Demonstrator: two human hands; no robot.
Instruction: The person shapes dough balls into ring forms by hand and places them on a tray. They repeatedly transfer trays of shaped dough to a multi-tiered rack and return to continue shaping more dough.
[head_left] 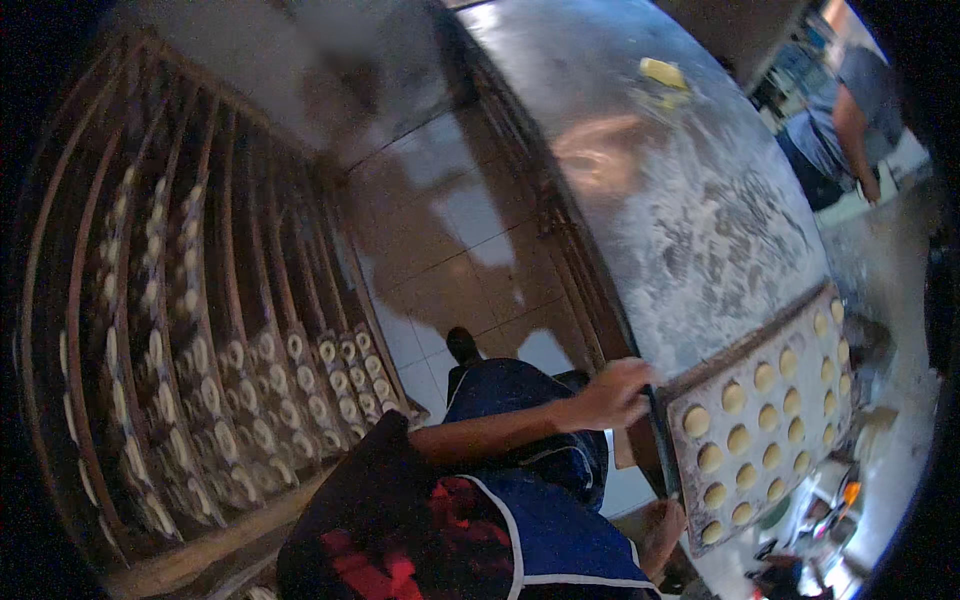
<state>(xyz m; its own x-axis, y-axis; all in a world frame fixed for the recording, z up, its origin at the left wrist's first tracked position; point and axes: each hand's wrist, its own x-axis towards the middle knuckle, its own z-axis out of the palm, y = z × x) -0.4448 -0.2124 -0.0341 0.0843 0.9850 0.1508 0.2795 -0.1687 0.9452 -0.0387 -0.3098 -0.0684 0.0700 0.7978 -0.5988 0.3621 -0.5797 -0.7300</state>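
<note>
I see tray [716, 422] at counter's [560, 60] end, L hand [612, 395] & R hand [664, 530] near its edge; can't tell each grip. Dough rounds [733, 398] sit apart, prob so they don't stick.

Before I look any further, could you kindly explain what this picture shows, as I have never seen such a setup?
Certainly. There is no machine: someone works with bare hands, filmed by a wide fisheye camera on their own head, looking down, so straight edges bend. The left hand and right hand are by the near side of a tray bearing rows of round, pale yellow pieces; I cannot tell whether either grips it. Beyond it, a metal table carries white powder and a yellow lump. On the left, a rack holds pale rings. Another person is at upper right.
</note>
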